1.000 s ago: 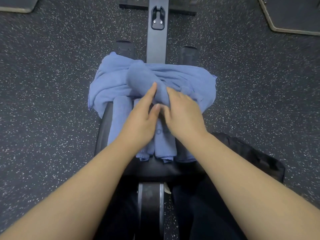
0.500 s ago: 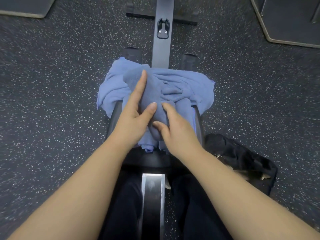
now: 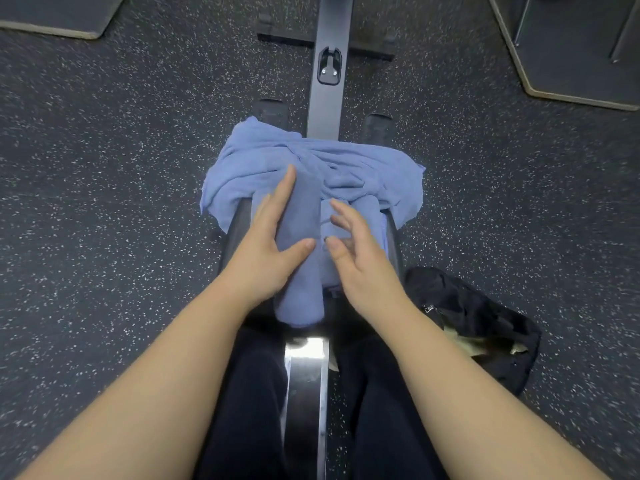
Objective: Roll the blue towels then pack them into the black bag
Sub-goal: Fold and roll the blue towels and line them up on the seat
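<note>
The left hand lies with its fingers straight and flat along the left side of a rolled blue terry-cloth towel, thumb spread across the roll's top, seemingly to keep the roll from springing loose. The right hand hovers just right of that roll with fingers loosely curved and spread, holding nothing; whether they brush the cloth beneath cannot be told.

Under the right fingers sits a second, shorter rolled blue towel, parked side by side with the first, probably so finished rolls stay together. Beyond both sets of fingertips lies a crumpled heap of unrolled blue towels, draped over the far end of the black padded counter and hanging off its edges, within easy reach for the next roll.

Well to the right of the right wrist, down on the speckled dark rubber floor, sits the soft black fabric bag with its mouth gaping open, ready to receive the rolls. No blue cloth shows in its opening from this angle, so packing seems not yet begun.

Past the heap, a grey metal rail of the gym machine runs away from the fingers. The person's dark trousers straddle the frame.
</note>
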`<move>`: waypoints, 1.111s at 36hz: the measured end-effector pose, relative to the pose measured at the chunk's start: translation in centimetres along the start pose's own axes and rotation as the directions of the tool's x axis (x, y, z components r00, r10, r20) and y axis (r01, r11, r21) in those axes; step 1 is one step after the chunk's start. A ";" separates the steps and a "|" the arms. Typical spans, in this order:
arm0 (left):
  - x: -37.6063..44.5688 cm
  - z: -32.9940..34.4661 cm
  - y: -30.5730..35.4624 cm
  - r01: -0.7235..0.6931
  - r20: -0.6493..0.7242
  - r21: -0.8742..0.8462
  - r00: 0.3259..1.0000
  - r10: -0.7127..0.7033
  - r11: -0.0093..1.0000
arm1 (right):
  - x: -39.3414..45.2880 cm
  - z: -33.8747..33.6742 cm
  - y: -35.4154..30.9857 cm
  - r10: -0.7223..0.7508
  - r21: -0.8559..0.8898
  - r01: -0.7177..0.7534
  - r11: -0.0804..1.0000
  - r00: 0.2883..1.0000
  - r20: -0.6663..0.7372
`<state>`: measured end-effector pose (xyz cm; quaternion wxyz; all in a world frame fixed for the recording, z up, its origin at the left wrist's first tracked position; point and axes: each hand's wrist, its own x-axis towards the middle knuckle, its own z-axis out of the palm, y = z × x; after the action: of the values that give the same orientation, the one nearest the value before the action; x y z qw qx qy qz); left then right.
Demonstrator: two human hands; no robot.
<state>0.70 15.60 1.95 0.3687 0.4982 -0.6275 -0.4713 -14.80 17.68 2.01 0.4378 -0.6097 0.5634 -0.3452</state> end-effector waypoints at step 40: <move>-3.0 0.1 -3.5 0.094 0.151 -0.019 0.984 -0.090 0.995 | 2.9 3.3 0.0 0.109 0.020 -0.107 0.994 0.980 -0.166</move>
<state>2.22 18.31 -1.43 0.3049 0.4851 -0.6234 -0.5321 -11.38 15.32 0.57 0.4104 -0.5448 0.6285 -0.3738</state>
